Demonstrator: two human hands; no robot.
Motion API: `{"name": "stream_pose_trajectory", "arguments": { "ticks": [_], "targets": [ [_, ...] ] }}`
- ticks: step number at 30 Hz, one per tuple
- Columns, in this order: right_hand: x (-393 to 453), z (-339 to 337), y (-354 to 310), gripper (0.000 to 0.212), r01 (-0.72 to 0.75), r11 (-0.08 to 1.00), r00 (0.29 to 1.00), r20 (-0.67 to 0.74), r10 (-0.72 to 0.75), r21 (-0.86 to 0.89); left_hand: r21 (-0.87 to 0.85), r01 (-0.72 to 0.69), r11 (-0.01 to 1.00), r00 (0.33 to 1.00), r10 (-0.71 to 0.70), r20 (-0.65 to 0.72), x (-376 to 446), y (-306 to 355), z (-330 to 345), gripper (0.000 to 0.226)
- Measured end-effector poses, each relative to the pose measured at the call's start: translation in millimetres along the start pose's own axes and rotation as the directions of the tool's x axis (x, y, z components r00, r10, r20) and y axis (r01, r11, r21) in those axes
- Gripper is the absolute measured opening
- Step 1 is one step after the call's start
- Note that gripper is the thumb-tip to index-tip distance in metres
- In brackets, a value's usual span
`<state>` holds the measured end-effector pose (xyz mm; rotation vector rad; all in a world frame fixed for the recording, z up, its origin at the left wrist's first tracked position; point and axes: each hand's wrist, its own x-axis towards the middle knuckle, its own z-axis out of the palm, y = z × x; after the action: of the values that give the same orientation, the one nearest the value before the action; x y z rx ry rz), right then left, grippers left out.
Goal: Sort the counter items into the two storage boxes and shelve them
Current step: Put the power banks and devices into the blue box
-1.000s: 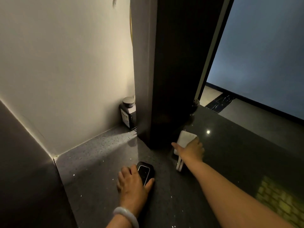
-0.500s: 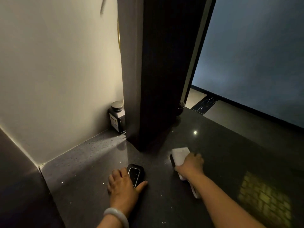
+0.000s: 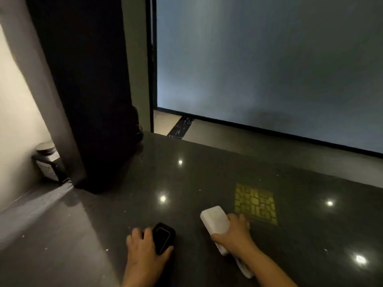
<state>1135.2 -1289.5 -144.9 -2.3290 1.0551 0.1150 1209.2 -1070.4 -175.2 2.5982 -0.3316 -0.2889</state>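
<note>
Hands [image 3: 145,253] nearer counter edge, white device [image 3: 215,221] drawn back

Dark polished stone worktop [image 3: 186,179] under the fingers, glossy, mirroring ceiling lights, smooth matt white plastic block [image 3: 215,221] within the right fingers, glossy black plastic device with shiny screen [image 3: 163,238] beside the left fingers, dark jar with dull metallic lid [image 3: 46,162] far left, matt cream wall [image 3: 18,112] behind it

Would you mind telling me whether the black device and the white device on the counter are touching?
Apart. The head view shows bare dark counter between the black device and the white device.
</note>
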Motion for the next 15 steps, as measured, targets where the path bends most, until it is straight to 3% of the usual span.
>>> {"name": "stream_pose_trajectory", "arguments": {
  "ticks": [7,11,15],
  "targets": [
    [-79.4,-106.9,131.2,0.089,-0.076,0.992,0.960,-0.260,0.099,0.096,-0.180,-0.294,0.939,0.942,0.317,0.113,-58.3,117.0,51.7,0.072],
    [-158.0,-168.7,223.4,0.087,-0.138,0.986,0.886,-0.433,0.166,0.095,-0.236,-0.461,0.856,0.834,0.508,0.214,-126.8,203.0,88.3,0.065],
    [-246.7,-212.9,308.9,0.086,-0.243,0.961,0.799,-0.534,0.276,0.133,-0.338,-0.589,0.734,0.672,0.677,0.299,-209.7,272.6,125.8,0.063]
  ]
}}
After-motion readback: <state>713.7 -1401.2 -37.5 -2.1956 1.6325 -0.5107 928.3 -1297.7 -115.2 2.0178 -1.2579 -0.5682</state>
